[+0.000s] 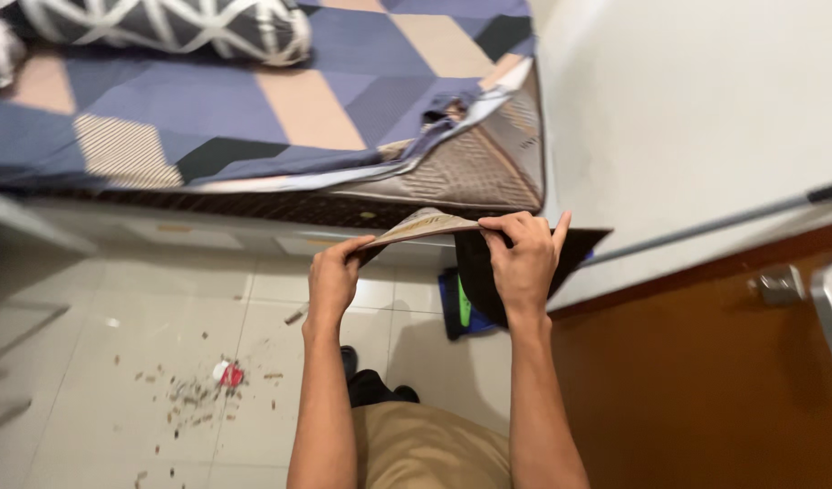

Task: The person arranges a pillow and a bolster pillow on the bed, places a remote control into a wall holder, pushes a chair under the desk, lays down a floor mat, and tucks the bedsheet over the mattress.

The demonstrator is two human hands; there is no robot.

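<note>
My left hand and my right hand both grip a thin, flat sheet held out in front of me, tan and patterned on top, dark underneath. The left hand pinches its near left edge, and the right hand holds its right side, where a dark flap hangs down and bends. The sheet is level with the corner of a mattress whose blue, grey and beige patterned bedsheet has come loose at that corner.
A pile of swept dirt with a red and white scrap lies on the white tiled floor at lower left. A brown door with a metal handle stands at right. A blue and green object sits below the sheet. A patterned pillow lies on the bed.
</note>
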